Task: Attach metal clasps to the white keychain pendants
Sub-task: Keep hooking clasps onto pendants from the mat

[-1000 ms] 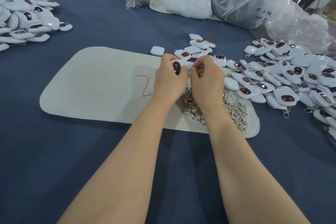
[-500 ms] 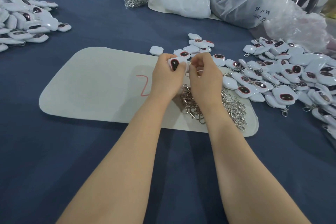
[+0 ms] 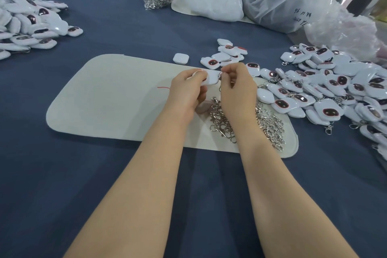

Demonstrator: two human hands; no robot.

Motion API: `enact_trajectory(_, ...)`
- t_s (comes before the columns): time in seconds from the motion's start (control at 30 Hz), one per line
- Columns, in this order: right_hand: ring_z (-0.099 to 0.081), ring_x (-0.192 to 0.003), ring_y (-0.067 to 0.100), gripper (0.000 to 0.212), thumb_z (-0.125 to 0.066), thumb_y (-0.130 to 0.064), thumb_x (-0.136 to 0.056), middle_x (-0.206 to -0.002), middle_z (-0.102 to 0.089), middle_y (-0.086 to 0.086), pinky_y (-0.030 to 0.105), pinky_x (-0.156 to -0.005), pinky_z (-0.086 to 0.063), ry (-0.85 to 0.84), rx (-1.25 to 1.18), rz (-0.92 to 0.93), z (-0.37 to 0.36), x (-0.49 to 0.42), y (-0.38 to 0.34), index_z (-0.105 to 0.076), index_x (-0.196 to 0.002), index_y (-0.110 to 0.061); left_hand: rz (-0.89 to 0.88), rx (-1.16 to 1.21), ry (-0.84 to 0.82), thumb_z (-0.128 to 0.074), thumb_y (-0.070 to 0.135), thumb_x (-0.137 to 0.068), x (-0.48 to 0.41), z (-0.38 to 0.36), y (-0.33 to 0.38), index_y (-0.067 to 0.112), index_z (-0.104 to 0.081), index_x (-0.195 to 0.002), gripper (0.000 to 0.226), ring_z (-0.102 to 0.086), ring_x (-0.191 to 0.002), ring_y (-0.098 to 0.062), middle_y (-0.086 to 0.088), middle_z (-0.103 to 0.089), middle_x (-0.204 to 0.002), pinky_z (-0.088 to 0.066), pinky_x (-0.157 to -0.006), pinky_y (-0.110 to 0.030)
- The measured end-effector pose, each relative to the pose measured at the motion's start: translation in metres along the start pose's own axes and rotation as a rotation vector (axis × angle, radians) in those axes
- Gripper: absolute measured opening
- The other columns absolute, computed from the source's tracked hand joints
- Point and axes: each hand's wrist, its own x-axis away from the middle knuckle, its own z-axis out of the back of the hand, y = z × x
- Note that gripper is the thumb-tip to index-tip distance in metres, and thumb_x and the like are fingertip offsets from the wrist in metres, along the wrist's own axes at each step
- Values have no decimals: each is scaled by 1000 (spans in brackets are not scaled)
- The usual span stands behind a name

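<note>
We find the white pendant (image 3: 210,77) held over the far edge of the pale mat (image 3: 109,98). Its long axis runs left to right, roughly level, and its right end points at the right hand (image 3: 236,88). It shows a plain, glossy white side with rounded corners. The left hand (image 3: 186,90) grips its left half with curled fingers. The right hand pinches a thin metal clasp (image 3: 220,87) at the pendant's right end; the join is too small to judge. Loose clasps (image 3: 270,123) lie on the mat just near the hands.

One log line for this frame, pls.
phase: attaching | left hand: grips white rounded-square plastic pendant | right hand: pinches silver metal clasp at pendant's edge | joined: cannot tell
</note>
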Motion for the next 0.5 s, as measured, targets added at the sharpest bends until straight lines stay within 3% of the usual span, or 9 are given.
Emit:
enact_trajectory(0.17, -50, -77, 13, 15, -47, -3, -91, -83, -57, -4, 14, -66, -31, 4, 101, 74, -1, 0, 0, -61, -95, -7, -93, -48, 74, -61, 15, -90, -2, 0, 0, 13, -60, -99, 10, -49, -53, -8, 0, -56, -75, -43, -54, -19)
enact_trajectory(0.33, -51, -76, 16, 15, -48, -4, -91, -80, -58, -4, 18, -64, -29, -27, 135, 79, -1, 1, 2, -62, -92, -9, -309, -225, 103, -60, 17, -89, 3, -4, -1, 30, -56, -84, 14, -63, -86, -20, 0, -64, -91, -52, -90, -39)
enact_trajectory(0.4, -52, -76, 13, 15, -48, -4, -91, -81, -58, -5, 15, -64, -31, -18, 114, 70, -1, 2, 1, -62, -93, -9, -356, -263, 92, -59, 17, -89, 5, -4, -1, 29, -55, -87, 13, -64, -94, -23, -1, -65, -94, -51, -92, -44)
enact_trajectory(0.5, -53, -76, 3, 16, -49, -4, -90, -85, -58, -10, 4, -69, -36, -26, -5, 17, 0, 2, -2, -60, -98, -13, -370, -249, 87, -58, 17, -90, 4, -4, 0, 27, -56, -89, 11, -62, -87, -21, 0, -64, -92, -52, -91, -43)
